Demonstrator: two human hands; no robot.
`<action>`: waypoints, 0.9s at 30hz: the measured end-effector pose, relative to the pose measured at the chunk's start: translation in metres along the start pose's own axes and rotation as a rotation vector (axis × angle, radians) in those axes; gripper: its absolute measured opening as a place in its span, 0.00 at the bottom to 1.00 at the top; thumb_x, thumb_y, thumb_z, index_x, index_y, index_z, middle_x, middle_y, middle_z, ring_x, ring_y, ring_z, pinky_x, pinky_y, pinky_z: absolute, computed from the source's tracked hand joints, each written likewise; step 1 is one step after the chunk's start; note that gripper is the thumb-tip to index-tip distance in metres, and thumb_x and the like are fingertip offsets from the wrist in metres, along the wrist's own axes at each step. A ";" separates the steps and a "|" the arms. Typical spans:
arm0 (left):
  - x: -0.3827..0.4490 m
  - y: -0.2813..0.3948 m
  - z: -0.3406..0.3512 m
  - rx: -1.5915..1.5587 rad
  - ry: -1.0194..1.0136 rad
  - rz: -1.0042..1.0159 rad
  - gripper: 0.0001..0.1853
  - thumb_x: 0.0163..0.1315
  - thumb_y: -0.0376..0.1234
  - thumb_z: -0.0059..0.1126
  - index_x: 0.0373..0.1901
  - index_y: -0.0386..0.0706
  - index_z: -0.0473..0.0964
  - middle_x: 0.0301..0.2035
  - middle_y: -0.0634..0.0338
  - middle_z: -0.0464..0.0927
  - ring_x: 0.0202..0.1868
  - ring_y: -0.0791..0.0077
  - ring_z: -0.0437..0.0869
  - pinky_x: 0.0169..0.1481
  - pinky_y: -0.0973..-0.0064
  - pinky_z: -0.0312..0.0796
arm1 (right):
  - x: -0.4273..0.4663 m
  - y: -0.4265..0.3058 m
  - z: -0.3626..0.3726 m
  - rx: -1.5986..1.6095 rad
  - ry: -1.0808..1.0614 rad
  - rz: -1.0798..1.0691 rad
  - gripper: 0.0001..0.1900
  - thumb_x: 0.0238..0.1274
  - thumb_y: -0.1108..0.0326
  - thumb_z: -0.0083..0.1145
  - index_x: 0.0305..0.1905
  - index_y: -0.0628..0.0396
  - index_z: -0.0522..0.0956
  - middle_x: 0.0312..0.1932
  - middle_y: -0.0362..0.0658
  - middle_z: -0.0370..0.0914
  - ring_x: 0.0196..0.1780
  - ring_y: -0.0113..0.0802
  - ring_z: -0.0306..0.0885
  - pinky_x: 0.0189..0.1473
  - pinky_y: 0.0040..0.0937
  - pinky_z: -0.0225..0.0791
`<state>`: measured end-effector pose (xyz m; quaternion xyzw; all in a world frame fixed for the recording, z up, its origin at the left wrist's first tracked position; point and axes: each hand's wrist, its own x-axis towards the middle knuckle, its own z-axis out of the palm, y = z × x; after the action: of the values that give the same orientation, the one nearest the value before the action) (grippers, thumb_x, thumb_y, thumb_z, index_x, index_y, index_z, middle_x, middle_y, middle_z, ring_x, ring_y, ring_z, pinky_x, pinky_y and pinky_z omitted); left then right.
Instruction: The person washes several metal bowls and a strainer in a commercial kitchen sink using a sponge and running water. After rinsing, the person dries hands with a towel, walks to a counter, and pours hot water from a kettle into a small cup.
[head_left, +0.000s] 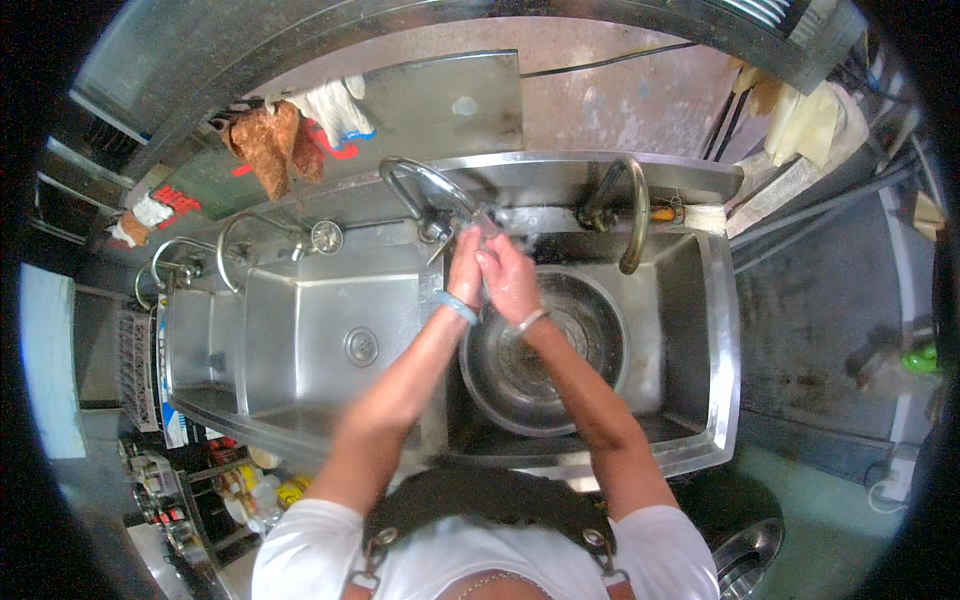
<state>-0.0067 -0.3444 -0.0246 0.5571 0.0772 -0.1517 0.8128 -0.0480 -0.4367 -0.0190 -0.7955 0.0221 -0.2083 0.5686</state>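
Observation:
Both my hands are together at the mouth of a curved metal faucet, over the right-hand basin. My left hand has its fingers towards the spout, and a pale blue bangle circles its wrist. Pressed against it, my right hand has curled fingers and wears a light bangle. Water sprays around the fingertips, and the blur there hides whether anything is between the hands. Below them, a large round metal bowl sits in the stainless steel sink basin.
A second faucet arches over the basin's right side. To the left are a basin with a drain strainer and further faucets. A brown cloth and a white knit glove hang behind. A brush lies on the back ledge.

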 end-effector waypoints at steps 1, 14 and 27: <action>-0.003 -0.006 0.002 -0.097 0.003 -0.101 0.22 0.68 0.47 0.38 0.49 0.38 0.70 0.42 0.58 0.75 0.46 0.73 0.73 0.55 0.74 0.64 | 0.002 -0.007 0.003 -0.055 0.000 -0.092 0.11 0.54 0.65 0.55 0.41 0.57 0.73 0.33 0.54 0.77 0.38 0.52 0.76 0.40 0.43 0.69; -0.031 0.037 -0.005 0.473 -0.295 0.197 0.07 0.60 0.33 0.59 0.36 0.41 0.75 0.30 0.69 0.76 0.34 0.85 0.73 0.40 0.83 0.67 | -0.021 0.059 -0.075 0.000 -0.498 0.248 0.11 0.55 0.69 0.58 0.43 0.57 0.74 0.33 0.39 0.75 0.38 0.25 0.72 0.42 0.27 0.69; -0.038 -0.015 0.021 0.105 0.047 0.081 0.14 0.67 0.46 0.46 0.40 0.45 0.68 0.35 0.66 0.72 0.38 0.80 0.71 0.44 0.77 0.67 | 0.015 -0.019 -0.002 -0.125 0.164 0.211 0.09 0.61 0.62 0.47 0.34 0.57 0.72 0.29 0.58 0.75 0.34 0.60 0.73 0.33 0.51 0.66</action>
<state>-0.0480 -0.3630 -0.0188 0.6050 0.0656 -0.1097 0.7859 -0.0387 -0.4363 0.0042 -0.8029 0.1649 -0.2098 0.5331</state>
